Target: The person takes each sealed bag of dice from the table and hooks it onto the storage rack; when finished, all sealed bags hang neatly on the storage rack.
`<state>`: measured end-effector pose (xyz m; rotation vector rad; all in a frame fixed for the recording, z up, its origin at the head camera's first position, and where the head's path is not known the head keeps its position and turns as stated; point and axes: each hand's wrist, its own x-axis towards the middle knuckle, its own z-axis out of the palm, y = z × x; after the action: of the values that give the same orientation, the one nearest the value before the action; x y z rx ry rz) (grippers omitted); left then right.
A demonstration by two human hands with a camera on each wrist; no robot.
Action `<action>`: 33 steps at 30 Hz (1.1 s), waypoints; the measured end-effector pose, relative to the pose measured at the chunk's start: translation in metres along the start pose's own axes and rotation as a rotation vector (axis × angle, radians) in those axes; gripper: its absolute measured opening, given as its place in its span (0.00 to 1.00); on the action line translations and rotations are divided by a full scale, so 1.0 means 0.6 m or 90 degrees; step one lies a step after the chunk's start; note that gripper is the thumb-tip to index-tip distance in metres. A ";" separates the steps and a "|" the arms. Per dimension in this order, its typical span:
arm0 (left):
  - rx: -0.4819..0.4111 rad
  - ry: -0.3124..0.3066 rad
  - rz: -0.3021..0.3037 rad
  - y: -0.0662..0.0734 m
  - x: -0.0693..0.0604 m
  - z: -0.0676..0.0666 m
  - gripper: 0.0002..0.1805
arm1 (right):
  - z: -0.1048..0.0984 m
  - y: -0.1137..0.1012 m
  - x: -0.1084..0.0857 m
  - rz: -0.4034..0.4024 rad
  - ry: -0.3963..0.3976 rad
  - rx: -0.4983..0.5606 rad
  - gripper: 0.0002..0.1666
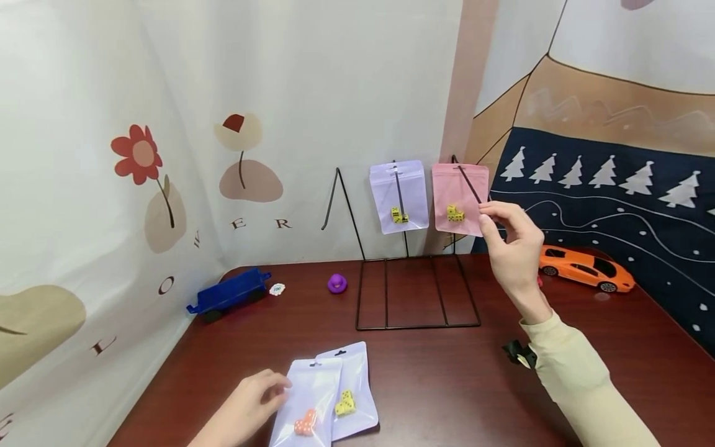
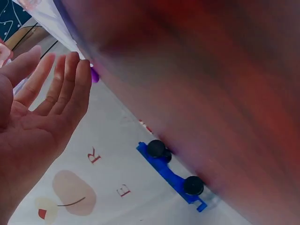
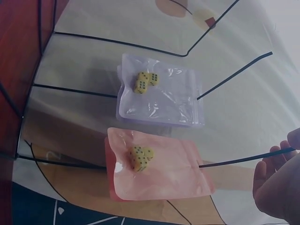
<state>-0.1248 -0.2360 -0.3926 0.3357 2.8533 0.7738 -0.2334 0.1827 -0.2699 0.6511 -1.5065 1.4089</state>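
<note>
**On the right hook (image 1: 468, 181): pink bag (image 1: 444, 195) hung, release outstanding**

The pink bag hung by its top end on the right hook of the wire rack (image 1: 419, 326), yellow dice (image 1: 455, 214) resting low inside. The right wrist view showed a second edge behind it; whether another bag hung there could not be told. The right hand (image 1: 515, 245) had thumb and fingers pinched about the hook's tip, clear of the bag in that view. Step in hand, as judged: finishing the seating of this bag. The next move appeared to call for those fingers to let go and withdraw without catching it.

Alongside, a lilac bag (image 1: 382, 192) hung on the middle hook (image 3: 234, 76); the left hook (image 1: 329, 200) was bare. On the tabletop (image 1: 430, 385) in front, an upper bag (image 1: 313, 388) with orange dice (image 1: 305, 422) overlapped a lower bag (image 1: 357, 366). The left hand (image 1: 254, 397) lay at the upper bag's left edge, fingers relaxed, gripping nothing; contact could not be confirmed. Taking up either bag would probably call for separating them first.

Outlying items: a purple duck (image 1: 337, 284) and blue trailer (image 1: 230, 292) to the left, an orange car (image 1: 586, 267) to the right.
</note>
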 end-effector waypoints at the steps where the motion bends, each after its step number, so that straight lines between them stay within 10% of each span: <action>1: -0.010 -0.011 -0.016 -0.003 -0.004 0.000 0.06 | 0.001 0.000 0.000 -0.002 0.000 0.002 0.07; 17: -0.223 -0.048 -0.209 -0.012 -0.025 0.014 0.20 | 0.007 -0.001 -0.002 -0.003 -0.001 -0.004 0.07; 25: -0.248 -0.054 -0.207 -0.003 -0.023 0.021 0.22 | 0.005 -0.001 -0.003 -0.006 -0.002 -0.004 0.06; 33: -0.213 0.025 -0.174 0.014 -0.017 0.037 0.21 | 0.002 -0.003 -0.001 -0.004 -0.001 -0.012 0.07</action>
<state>-0.1089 -0.2211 -0.4062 -0.1123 2.6561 1.1803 -0.2319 0.1811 -0.2696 0.6450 -1.5157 1.3872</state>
